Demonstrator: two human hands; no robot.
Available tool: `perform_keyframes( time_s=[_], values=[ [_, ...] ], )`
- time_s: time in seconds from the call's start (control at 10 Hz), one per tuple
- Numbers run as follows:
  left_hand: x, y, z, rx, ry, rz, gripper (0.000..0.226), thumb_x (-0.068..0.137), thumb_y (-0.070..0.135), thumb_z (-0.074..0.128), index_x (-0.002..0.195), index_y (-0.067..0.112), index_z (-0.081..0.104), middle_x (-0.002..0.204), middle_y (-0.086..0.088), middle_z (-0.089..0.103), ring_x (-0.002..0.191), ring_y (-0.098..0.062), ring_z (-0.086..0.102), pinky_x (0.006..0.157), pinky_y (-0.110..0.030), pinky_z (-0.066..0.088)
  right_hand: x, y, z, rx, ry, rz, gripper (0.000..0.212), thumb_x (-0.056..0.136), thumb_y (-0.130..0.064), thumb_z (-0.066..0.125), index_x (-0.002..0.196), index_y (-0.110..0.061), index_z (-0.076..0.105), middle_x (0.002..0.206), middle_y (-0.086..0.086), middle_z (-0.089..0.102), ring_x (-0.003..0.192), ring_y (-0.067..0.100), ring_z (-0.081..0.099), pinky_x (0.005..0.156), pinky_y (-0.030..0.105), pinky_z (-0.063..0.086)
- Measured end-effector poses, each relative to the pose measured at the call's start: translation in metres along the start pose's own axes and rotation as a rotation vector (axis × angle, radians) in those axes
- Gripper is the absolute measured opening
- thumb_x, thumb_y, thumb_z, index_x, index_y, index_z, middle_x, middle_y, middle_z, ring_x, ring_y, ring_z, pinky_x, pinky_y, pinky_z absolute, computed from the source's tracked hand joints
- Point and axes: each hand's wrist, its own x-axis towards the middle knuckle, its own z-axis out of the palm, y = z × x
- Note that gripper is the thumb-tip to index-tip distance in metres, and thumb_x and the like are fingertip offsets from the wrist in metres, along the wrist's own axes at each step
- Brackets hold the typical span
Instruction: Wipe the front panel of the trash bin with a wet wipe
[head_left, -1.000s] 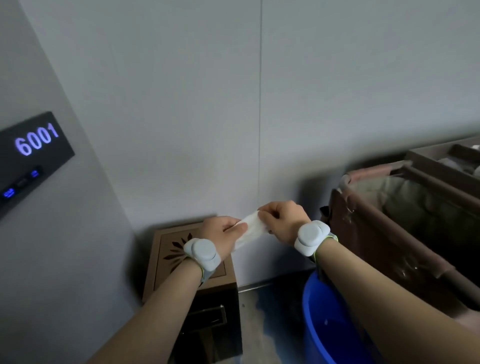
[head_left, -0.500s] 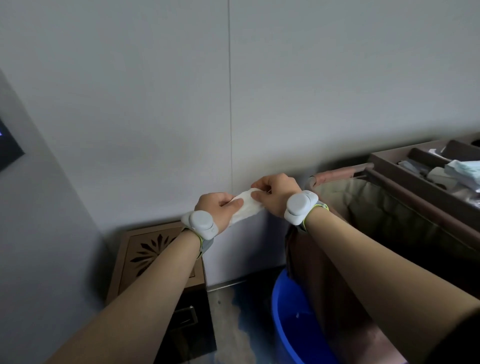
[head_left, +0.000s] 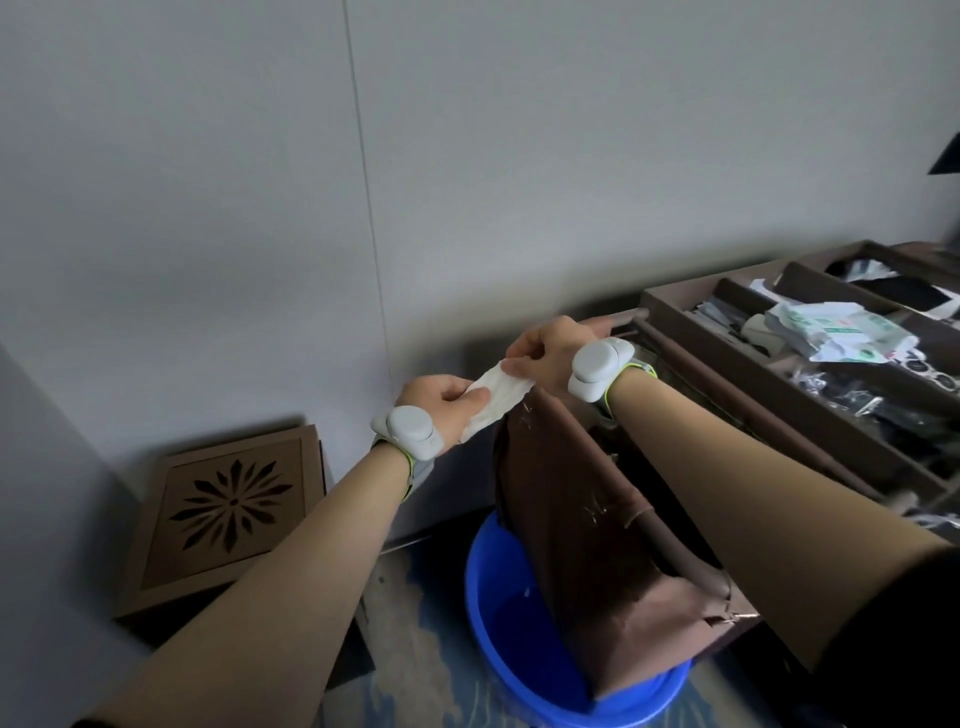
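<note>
A white wet wipe (head_left: 496, 397) is stretched between both hands in mid-air, in front of the grey wall. My left hand (head_left: 447, 408) pinches its lower left end. My right hand (head_left: 550, 353) pinches its upper right end. Both wrists carry grey bands. The trash bin (head_left: 223, 512) is a brown box with a flower-shaped cut-out in its top, standing on the floor at the lower left, in the corner of the wall. Its dark front panel is almost fully hidden behind my left forearm.
A blue bucket (head_left: 498, 623) stands on the patterned floor below my hands. A housekeeping cart with a brown cloth bag (head_left: 597, 545) fills the right side. Its top tray (head_left: 779, 364) holds packets and small items.
The view has swung right, so the trash bin now lies further left and the cart tray shows. The door number panel has left the view. Both hands still hold the wipe, now pulled wider.
</note>
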Motion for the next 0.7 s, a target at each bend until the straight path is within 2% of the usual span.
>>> perform_keyframes(
  time_s=[0.1,0.2,0.3,0.4,0.5,0.6,0.7],
  values=[
    [0.001,0.002,0.021,0.020,-0.034,-0.005,0.006,0.077,0.047,0.067,0.074,0.045,0.072,0.068,0.017,0.072,0.059,0.002,0.066,0.053,-0.014,0.054,-0.005,0.018,-0.006,-0.001,-0.018,-0.005,0.014,0.086,-0.034,0.074,0.074,-0.039,0.067,0.072,-0.020,0.065,0.076,0.004,0.063,0.069,0.018,0.045],
    [0.007,0.003,0.055,0.050,-0.088,-0.025,0.005,0.077,0.045,0.066,0.077,0.043,0.071,0.073,0.018,0.073,0.070,0.002,0.068,0.058,-0.013,0.052,-0.009,0.052,-0.010,-0.076,-0.039,0.050,0.007,0.088,-0.033,0.072,0.081,-0.034,0.072,0.068,-0.023,0.064,0.073,-0.001,0.060,0.065,0.012,0.042],
    [0.010,-0.001,0.072,0.086,-0.129,-0.047,0.005,0.076,0.047,0.065,0.079,0.045,0.069,0.080,0.018,0.073,0.079,-0.002,0.069,0.068,-0.020,0.055,-0.012,0.073,-0.008,-0.141,-0.071,0.124,0.009,0.088,-0.038,0.069,0.091,-0.032,0.076,0.079,-0.019,0.066,0.082,0.007,0.063,0.074,0.020,0.045],
    [0.013,-0.012,0.090,0.085,-0.163,-0.088,0.011,0.074,0.047,0.065,0.083,0.045,0.069,0.091,0.016,0.072,0.088,-0.005,0.068,0.081,-0.027,0.056,-0.020,0.098,0.000,-0.119,-0.058,0.196,0.012,0.087,-0.036,0.072,0.093,-0.028,0.077,0.087,-0.013,0.069,0.086,0.008,0.063,0.073,0.019,0.041],
    [0.015,-0.017,0.095,0.084,-0.159,-0.108,0.017,0.073,0.046,0.065,0.090,0.042,0.070,0.093,0.014,0.072,0.088,-0.007,0.068,0.083,-0.030,0.058,-0.026,0.105,0.003,-0.082,-0.070,0.223,0.015,0.087,-0.036,0.073,0.097,-0.026,0.079,0.091,-0.011,0.071,0.088,0.008,0.065,0.072,0.016,0.040],
    [0.015,-0.024,0.103,0.100,-0.150,-0.156,0.026,0.077,0.041,0.068,0.101,0.032,0.071,0.095,0.011,0.072,0.089,-0.011,0.068,0.082,-0.031,0.058,-0.027,0.109,0.009,-0.070,-0.121,0.263,0.023,0.087,-0.042,0.072,0.103,-0.027,0.076,0.098,-0.010,0.072,0.097,0.012,0.066,0.078,0.019,0.043],
    [0.019,-0.026,0.105,0.094,-0.116,-0.163,0.029,0.081,0.037,0.071,0.107,0.026,0.069,0.095,0.011,0.071,0.091,-0.010,0.068,0.084,-0.027,0.056,-0.023,0.105,0.008,-0.098,-0.100,0.307,0.028,0.087,-0.043,0.070,0.109,-0.026,0.074,0.106,-0.008,0.072,0.103,0.017,0.065,0.082,0.022,0.045]
  ],
)
